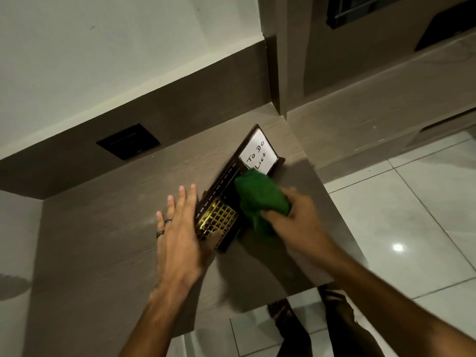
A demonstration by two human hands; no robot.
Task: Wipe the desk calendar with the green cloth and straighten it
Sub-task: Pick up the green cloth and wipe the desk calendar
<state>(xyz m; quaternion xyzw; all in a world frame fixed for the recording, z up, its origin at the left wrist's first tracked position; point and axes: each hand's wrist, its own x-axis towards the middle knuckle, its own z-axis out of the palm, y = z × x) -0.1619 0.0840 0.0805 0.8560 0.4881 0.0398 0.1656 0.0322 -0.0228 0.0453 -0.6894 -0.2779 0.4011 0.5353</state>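
While the right hand (300, 217) clutches the soft green cloth (260, 199), calendar (226, 199): rigid, light, likely tippy; left hand (180, 228), fingers spread, braces its nine-o'clock edge.

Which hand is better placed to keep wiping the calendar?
Right. The right hand already grips the bunched green cloth on the dark desk calendar; the left hand lies open, bracing it.

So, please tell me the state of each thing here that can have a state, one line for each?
desk calendar: standing on the desk, set at an angle to the wall, partly covered by the cloth.
green cloth: bunched up, pressed on the calendar's front.
To Do List card: uncovered, readable.
left hand: open, fingers spread, steadying the calendar's left end.
right hand: closed in a grip on the cloth.
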